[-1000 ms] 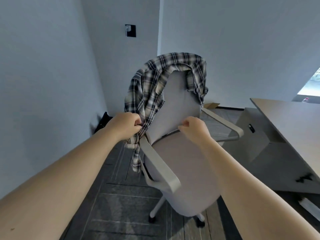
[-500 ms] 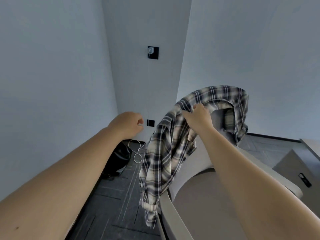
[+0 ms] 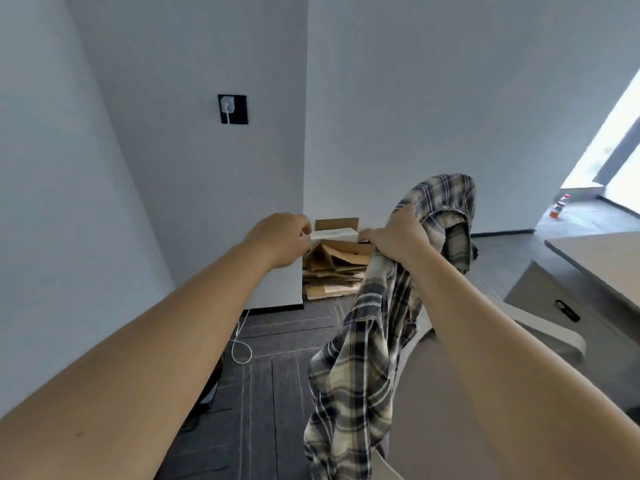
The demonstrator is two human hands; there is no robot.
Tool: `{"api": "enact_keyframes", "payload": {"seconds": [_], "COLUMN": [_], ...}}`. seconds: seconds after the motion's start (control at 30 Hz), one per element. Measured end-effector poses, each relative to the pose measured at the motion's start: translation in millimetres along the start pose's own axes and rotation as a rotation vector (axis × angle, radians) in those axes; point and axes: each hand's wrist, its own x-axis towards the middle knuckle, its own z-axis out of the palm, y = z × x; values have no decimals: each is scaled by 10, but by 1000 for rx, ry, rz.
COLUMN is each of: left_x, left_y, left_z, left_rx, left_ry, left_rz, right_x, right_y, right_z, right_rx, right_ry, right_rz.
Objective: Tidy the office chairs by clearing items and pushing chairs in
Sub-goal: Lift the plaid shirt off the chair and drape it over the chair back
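Bare wall (image 3: 450, 98); plaid shirt (image 3: 367, 341) unlabelled.

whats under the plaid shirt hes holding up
The right hand holds the plaid shirt bunched; it hangs over the grey office chair, with seat and an armrest showing. The shirt and arm cover the chair's back. The left hand holds no cloth.

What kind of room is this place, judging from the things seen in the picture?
Most likely an office. A pale office chair stands beside a desk with a drawer cabinet under it, and flattened cardboard boxes are piled in the corner.
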Motion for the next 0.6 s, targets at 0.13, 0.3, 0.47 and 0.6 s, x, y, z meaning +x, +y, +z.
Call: {"api": "enact_keyframes", "payload": {"seconds": [0.13,0.3,0.47,0.6], "left_x": [267,395,281,189], "left_y": [-13,64,337,542], "left_z": [27,55,123,158], "left_rx": [24,29,30,166], "left_ry": [-73,-104,-85,0], "left_rz": [212,396,544,634], "right_x": [-239,-687,-1093,-1275], "right_y": [39,112,166,157], "right_z": [5,-76,-255,-229], "right_rx": [51,140,50,-370], "right_ry": [47,31,103,121], "right_rz": [41,114,160,224]}}
